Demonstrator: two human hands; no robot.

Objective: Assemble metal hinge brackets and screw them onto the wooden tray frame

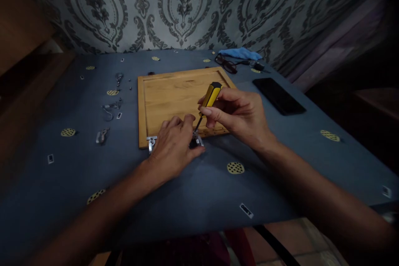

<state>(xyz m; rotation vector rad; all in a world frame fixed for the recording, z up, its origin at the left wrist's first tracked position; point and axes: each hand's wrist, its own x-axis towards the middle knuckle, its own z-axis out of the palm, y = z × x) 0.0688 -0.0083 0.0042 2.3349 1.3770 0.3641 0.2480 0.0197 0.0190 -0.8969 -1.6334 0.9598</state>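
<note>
My right hand [240,114] grips a screwdriver with a yellow and black handle [212,93], tip pointing down at a small metal part [197,141] at the near edge of a wooden board [174,91]. My left hand [173,147] lies over that metal part, fingers curled and pressing it down on the blue cloth. One silver end of the part [151,142] sticks out left of my left hand. The part's middle is hidden under the hand.
A blue patterned cloth [93,174] covers the table. Small metal hooks, screws and bits [110,110] lie to the left of the board. A black phone [278,95], dark glasses [227,64] and a blue rag [241,53] sit at the back right. Patterned wall behind.
</note>
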